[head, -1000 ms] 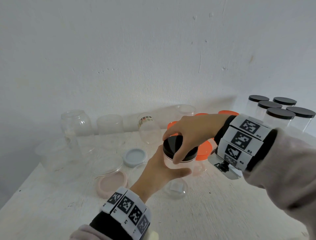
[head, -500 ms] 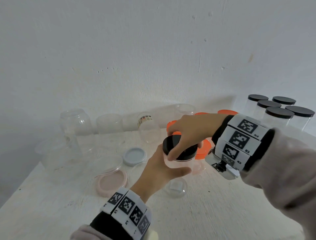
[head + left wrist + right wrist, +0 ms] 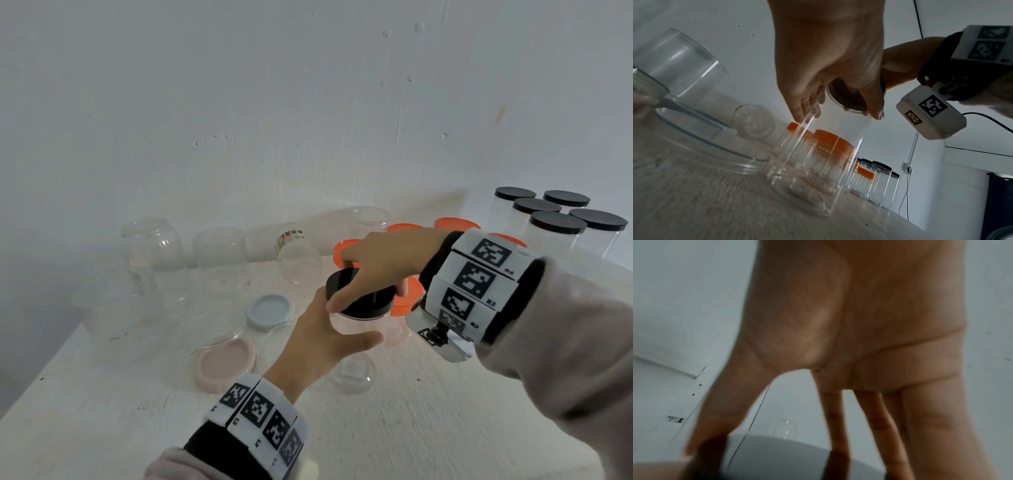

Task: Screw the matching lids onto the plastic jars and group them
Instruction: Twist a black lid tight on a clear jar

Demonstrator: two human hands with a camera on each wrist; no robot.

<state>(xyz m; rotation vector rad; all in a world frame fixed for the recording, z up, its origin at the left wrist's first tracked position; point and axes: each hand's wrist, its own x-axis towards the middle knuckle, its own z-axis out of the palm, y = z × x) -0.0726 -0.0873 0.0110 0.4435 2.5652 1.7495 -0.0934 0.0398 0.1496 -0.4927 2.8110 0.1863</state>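
A clear plastic jar (image 3: 356,327) stands upright at the middle of the table, and my left hand (image 3: 325,337) grips its wall from the near side. The same clear jar (image 3: 818,162) fills the left wrist view, with my left hand (image 3: 828,73) wrapped round its upper part. A black lid (image 3: 363,301) sits on the jar's mouth. My right hand (image 3: 373,270) comes over from the right and grips the lid's rim with thumb and fingers. In the right wrist view the fingers (image 3: 836,426) reach down around the black lid (image 3: 777,457).
Several capped black-lidded jars (image 3: 555,222) stand grouped at the far right. Orange-lidded jars (image 3: 407,298) sit just behind my hands. Open clear jars (image 3: 150,246) line the wall on the left. A blue lid (image 3: 270,310), a pink lid (image 3: 226,366) and a clear lid (image 3: 352,373) lie near.
My right hand has turned on the black lid, its fingers swinging round the rim. The left hand keeps its hold on the jar, which stays in place.
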